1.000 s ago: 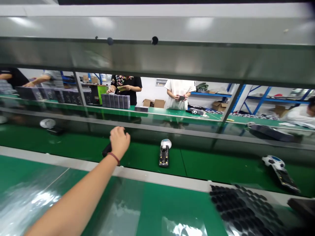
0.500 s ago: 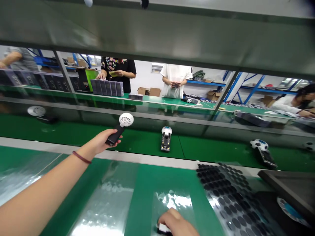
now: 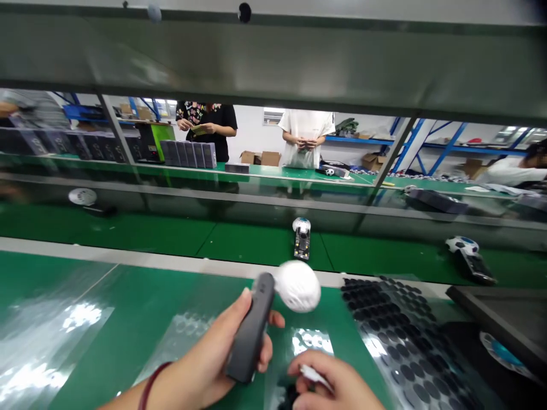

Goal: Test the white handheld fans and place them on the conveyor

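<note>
My left hand (image 3: 222,356) is closed round the dark grey handle of a small hand-held fan (image 3: 260,319), whose round white head points up and to the right. It is held above the near green worktop. My right hand (image 3: 331,384) sits low at the bottom edge, fingers pinched on a small white piece (image 3: 314,373) over a clear plastic sheet (image 3: 310,341). A sheet of several round black pads (image 3: 397,336) lies just right of both hands.
On the green conveyor belt (image 3: 171,239) behind lie an unfinished fan (image 3: 301,238), another at right (image 3: 468,257) and a white-headed one at far left (image 3: 85,199). A dark tray (image 3: 496,319) sits at right. Other people stand at the far bench near dark boxes (image 3: 188,154).
My left hand lifted the fan off the conveyor and drew it back over the near worktop. My right hand came into view at the bottom and now pinches a small white piece.
</note>
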Available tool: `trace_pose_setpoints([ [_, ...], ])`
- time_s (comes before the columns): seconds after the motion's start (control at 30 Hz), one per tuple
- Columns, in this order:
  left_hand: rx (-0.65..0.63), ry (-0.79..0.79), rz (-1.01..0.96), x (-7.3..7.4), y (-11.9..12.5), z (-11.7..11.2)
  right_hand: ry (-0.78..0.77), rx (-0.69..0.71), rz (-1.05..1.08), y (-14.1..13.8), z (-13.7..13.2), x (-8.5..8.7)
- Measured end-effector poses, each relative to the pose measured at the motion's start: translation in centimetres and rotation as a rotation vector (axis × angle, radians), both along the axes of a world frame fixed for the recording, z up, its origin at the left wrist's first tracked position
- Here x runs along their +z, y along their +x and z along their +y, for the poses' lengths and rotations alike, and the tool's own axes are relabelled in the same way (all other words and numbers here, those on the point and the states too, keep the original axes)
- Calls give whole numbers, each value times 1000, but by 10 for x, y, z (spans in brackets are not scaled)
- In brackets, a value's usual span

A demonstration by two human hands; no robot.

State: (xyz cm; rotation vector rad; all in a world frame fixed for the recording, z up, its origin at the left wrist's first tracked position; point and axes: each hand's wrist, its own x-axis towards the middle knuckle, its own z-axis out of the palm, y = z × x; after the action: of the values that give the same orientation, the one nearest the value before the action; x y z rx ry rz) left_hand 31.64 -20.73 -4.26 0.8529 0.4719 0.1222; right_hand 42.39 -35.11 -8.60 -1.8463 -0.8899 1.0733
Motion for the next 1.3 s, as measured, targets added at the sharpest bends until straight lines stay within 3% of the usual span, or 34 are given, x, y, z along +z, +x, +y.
trace_pose_setpoints([
  [0.1, 72, 54, 113, -16, 4, -22, 153, -202, 110, 7, -10, 19],
  [0.17, 29, 39, 46, -29, 5, -30, 230, -304, 76, 8, -13, 28],
  [0.27, -49, 128, -101, -53, 4, -32, 302, -327, -11, 6, -13, 32],
  [0.4, -68, 405, -88, -75, 3, -33, 208, -258, -205, -1, -10, 26],
  [0.57, -106, 603, 115, -62, 4, -40, 225, -276, -367, -10, -11, 19],
  [0.7, -114, 703, 229, -51, 6, -45, 252, -184, -529, -14, -12, 17],
  [0.97, -79, 709, 253, -48, 7, -48, 235, -27, -680, -15, -14, 13],
  [1.3, -90, 685, 294, -44, 8, -49, 217, -5, -703, -18, -13, 16],
])
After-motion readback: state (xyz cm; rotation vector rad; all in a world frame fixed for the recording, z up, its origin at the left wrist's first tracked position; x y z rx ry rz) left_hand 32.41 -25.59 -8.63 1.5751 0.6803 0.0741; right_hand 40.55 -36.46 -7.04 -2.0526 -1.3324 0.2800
